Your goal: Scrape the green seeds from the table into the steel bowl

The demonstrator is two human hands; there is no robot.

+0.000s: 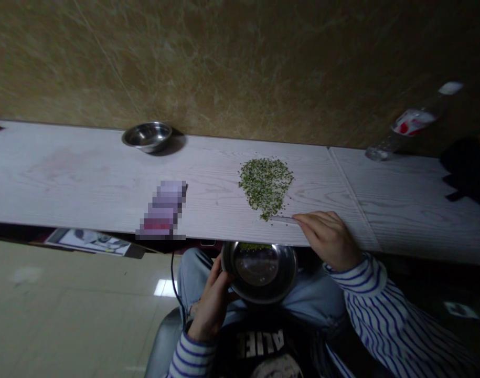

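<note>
A pile of small green beans [266, 185] lies on the pale wooden table [86, 178]. My right hand [329, 239] rests at the table's front edge, fingers closed on a thin flat strip [284, 219] whose tip touches the near end of the pile. My left hand [213, 302] grips the rim of a steel bowl [259, 270] held just under the table edge, over my lap. A few beans lie along the bowl's far rim.
A second steel bowl [147, 136] stands at the table's back edge by the brown wall. A blurred-out pinkish object [163, 210] lies near the front edge. A plastic bottle [411, 123] lies at the far right, a dark object [466, 168] beyond it.
</note>
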